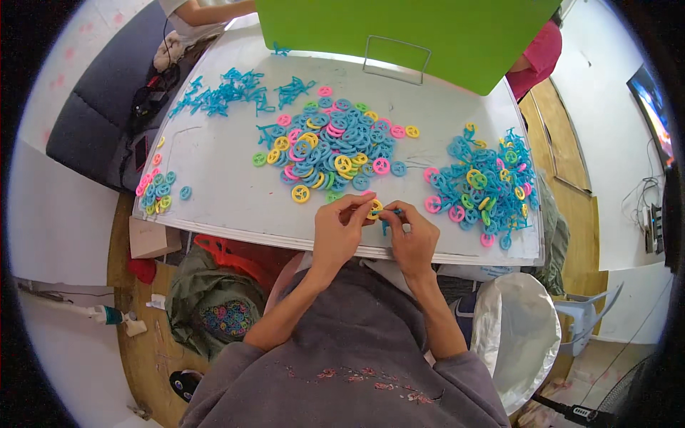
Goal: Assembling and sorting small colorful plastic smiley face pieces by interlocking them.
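Note:
Close to the table's front edge, my left hand (337, 230) pinches a yellow toy wheel (373, 208) by its rim. My right hand (414, 237) grips a small blue plastic frame piece (386, 225), one end of which meets the wheel's middle. Whether the two are joined cannot be made out. Just beyond my hands spreads a heap of loose wheels (342, 143) in blue, yellow, pink and green. On the right lies a pile of blue frames with wheels on them (485, 185). Bare blue frames (228, 93) are scattered at the far left.
A green board (399, 36) with a wire handle stands at the table's back. Some wheels (157, 189) lie near the left edge. Below the table are a dark green sack of wheels (214, 299) and a silvery-white bag (524, 335). Two other people are partly visible behind the table.

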A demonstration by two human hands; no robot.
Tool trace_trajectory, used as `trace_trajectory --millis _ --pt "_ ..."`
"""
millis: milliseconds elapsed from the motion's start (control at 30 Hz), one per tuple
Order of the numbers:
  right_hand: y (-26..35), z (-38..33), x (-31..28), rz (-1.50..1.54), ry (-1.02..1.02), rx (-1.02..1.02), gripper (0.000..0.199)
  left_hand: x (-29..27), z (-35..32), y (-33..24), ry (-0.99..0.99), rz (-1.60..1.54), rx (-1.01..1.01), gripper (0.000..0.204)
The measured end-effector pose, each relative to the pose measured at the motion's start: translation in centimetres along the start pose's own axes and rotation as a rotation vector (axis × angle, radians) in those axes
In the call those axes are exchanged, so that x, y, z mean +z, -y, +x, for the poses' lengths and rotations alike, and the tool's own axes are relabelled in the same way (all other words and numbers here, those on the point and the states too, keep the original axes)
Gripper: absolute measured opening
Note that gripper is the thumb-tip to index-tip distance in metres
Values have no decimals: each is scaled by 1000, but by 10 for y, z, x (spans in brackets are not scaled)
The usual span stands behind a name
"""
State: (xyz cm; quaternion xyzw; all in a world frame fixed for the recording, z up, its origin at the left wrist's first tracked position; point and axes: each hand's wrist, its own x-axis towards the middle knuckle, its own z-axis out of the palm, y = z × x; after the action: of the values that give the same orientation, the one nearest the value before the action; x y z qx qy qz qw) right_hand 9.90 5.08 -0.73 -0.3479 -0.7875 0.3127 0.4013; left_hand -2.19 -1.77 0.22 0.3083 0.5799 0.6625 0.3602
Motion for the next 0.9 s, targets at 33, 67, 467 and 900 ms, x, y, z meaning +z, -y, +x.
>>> trace_trajectory --millis 33,67,467,900 --pt "1 0 0 1 1 0 15 0 0 1 0 20 13 20" --pt "2 0 0 -10 1 15 15 0 0 2 1 39 26 19" --pt "0 -4 3 96 -38 188 14 12 2 10 -26 -110 -4 18" --pt "4 -2 6 84 -82 133 15 5 2 4 -29 -45 -26 18"
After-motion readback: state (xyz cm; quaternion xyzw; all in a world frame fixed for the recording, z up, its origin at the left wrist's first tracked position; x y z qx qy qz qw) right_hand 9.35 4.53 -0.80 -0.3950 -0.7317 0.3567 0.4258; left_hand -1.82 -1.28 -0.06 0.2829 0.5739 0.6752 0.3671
